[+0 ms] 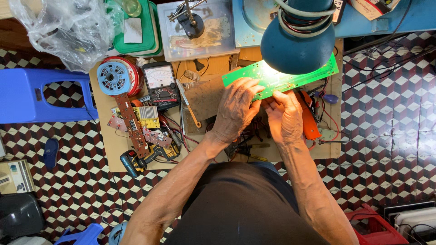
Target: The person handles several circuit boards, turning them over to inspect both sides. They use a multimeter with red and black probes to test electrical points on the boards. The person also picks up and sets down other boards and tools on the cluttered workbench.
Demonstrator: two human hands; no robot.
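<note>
A long green circuit board (313,75) lies tilted under a blue desk lamp (297,43), brightly lit near its middle. My left hand (236,109) grips the board's lower left part, fingers curled over its edge. My right hand (285,118) holds the board's underside just right of the left hand, thumb pointing up at it. Both hands hover over a low wooden work board (109,149) cluttered with wires and tools.
An analog multimeter (160,84), a blue-and-red wire spool (116,77), brown and yellow circuit boards (136,122), an orange tool (309,120) and a screwdriver (129,163) lie on the work board. A blue stool (41,95) stands left, a plastic bag (68,27) top left, red stool (374,227) bottom right.
</note>
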